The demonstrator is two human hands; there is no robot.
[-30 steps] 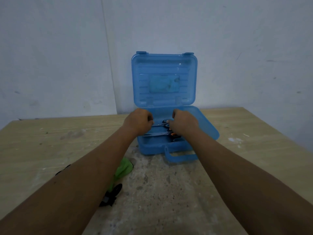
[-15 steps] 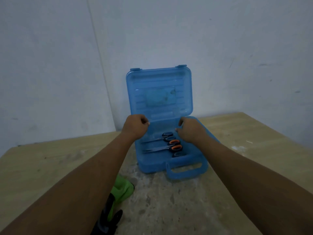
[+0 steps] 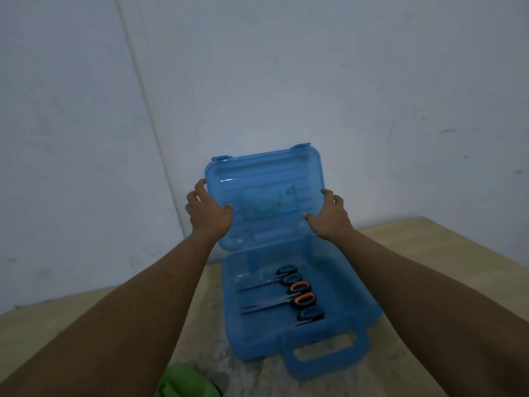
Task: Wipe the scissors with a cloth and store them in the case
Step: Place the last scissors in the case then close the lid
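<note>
Blue translucent plastic forms the case [image 3: 352, 305], open at lower centre of the frame on the worktop [image 3: 415, 253]. Its lid [image 3: 266, 179] is raised toward the wall [image 3: 343, 81]. In the base lie the scissors [image 3: 299, 293], side by side, with black and orange handles to the right and blades pointing left. Bare worktop shows right of the case, and a green cloth [image 3: 186, 381] sits at the bottom edge. The left hand [image 3: 210, 216] grips the lid's left edge. The right hand [image 3: 329, 217] grips its right edge. Both thumbs rest on the inner face.
</note>
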